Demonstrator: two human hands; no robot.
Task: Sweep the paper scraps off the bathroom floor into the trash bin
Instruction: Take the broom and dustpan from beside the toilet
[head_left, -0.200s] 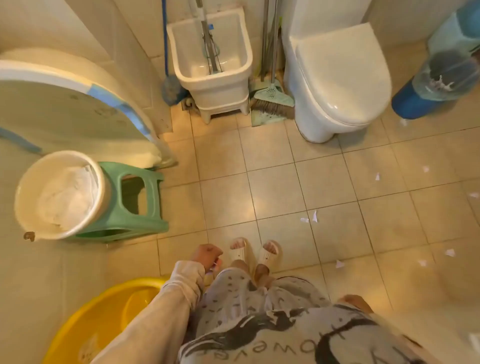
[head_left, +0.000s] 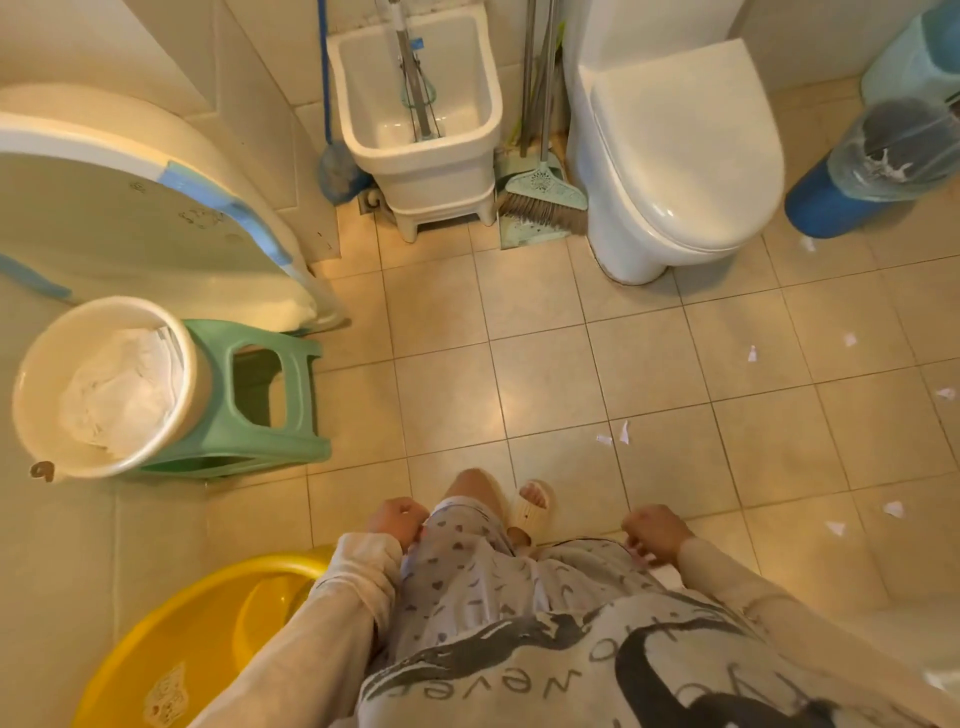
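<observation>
Several white paper scraps lie on the tan tile floor (head_left: 545, 322), two close together (head_left: 615, 435) near my feet and others to the right (head_left: 893, 508). A blue trash bin (head_left: 893, 156) lined with a clear bag stands at the far right. A green broom (head_left: 545, 200) and its dustpan (head_left: 524, 234) lean between the mop sink and the toilet. My left hand (head_left: 397, 522) hangs curled by my left thigh with nothing in it. My right hand (head_left: 657, 530) is loosely curled by my right hip, also without anything in it.
A white toilet (head_left: 675, 156) with its lid down stands at the back. A white mop sink (head_left: 421, 104) holds a mop. On the left are a white bucket (head_left: 104, 387), a green stool (head_left: 260, 405), a yellow basin (head_left: 197, 639) and a leaning baby tub (head_left: 130, 223).
My right hand has come into view at my right hip. My left knee has lifted forward and hides the left slipper. The view has shifted slightly nearer the back wall.
</observation>
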